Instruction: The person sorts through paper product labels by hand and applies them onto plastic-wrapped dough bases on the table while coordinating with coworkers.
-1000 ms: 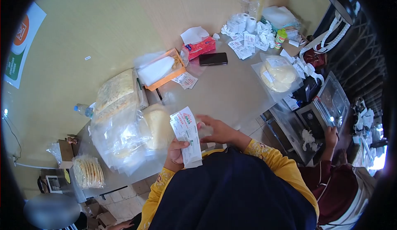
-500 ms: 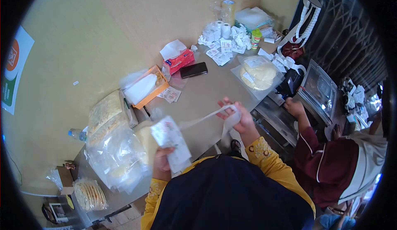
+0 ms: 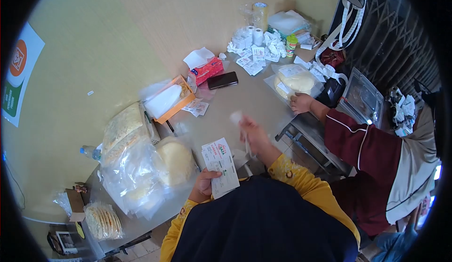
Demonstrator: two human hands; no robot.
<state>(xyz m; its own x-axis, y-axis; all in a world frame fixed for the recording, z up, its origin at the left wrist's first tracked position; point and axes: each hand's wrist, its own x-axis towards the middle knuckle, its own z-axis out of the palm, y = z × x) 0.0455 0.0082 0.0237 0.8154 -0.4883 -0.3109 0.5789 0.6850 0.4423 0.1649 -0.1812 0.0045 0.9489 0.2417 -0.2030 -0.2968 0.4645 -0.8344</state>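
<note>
A: Nearest first. Label stack?
B: Label stack (image 3: 221, 165) is in front of the wearer's chest, above the table's near edge, print up. Left hand (image 3: 205, 183) pinches its lower left side, thumb on top. It now faces the camera sharply; half a second ago it was tilted and smeared.
A: Right hand?
B: Right hand (image 3: 254, 137) has fingers curled around a white strip (image 3: 236, 117), one end poking past the fingertips. Blurred, exact fingertip contact can't be told. Earlier the fingers were spread and the strip ran taut across to the stack; now it's bunched. Can't tell if any of it still joins the stack.
A: Beside that?
B: Pale flat rounds (image 3: 175, 162) in clear plastic, just left of the stack, less covered than before.
A: Further out?
B: Co-worker's hand (image 3: 302, 103) has shifted from beside the clear-lidded box (image 3: 363, 95) to the near edge of the bagged rounds (image 3: 297, 79). Touching or just over it, can't tell.
A: Back of table?
B: Unchanged: orange box (image 3: 174, 105), phone (image 3: 222, 80), red tissue pack (image 3: 207, 71).
</note>
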